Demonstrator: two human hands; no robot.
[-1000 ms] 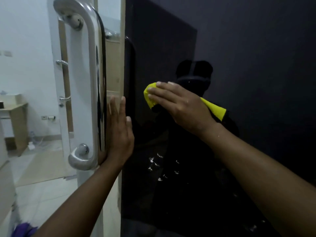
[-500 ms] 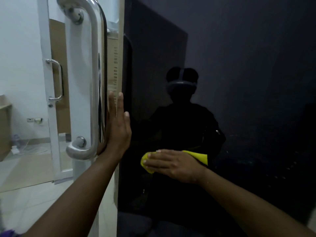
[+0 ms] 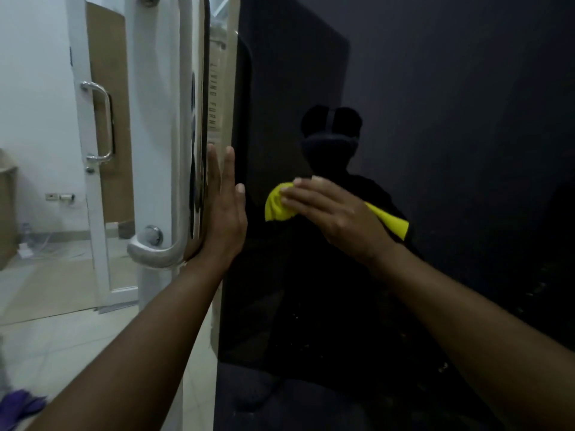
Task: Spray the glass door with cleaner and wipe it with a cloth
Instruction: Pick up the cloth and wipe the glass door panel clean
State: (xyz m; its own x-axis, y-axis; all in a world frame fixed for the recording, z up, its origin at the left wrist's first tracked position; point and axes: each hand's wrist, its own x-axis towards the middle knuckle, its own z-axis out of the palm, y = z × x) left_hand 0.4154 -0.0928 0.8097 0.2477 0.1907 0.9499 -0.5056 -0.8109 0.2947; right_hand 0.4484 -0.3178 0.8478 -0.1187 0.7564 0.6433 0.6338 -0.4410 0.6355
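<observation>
The dark glass door (image 3: 435, 150) fills the right half of the view and mirrors a dark figure. My right hand (image 3: 336, 219) presses a yellow cloth (image 3: 278, 206) flat against the glass at mid height; a yellow corner of the cloth sticks out past my wrist. My left hand (image 3: 225, 213) lies flat with fingers straight up against the door's left edge, beside the steel pull handle (image 3: 183, 150). No spray bottle is in view.
A second glass door with a small steel handle (image 3: 104, 122) stands open at the left, in front of a white wall. Pale tiled floor (image 3: 62, 331) lies below. Something purple (image 3: 18, 405) sits at the bottom left corner.
My right hand with the cloth went down the glass from chest height to low, and has now come back up to mid height. My left hand stays pressed on the door edge.
</observation>
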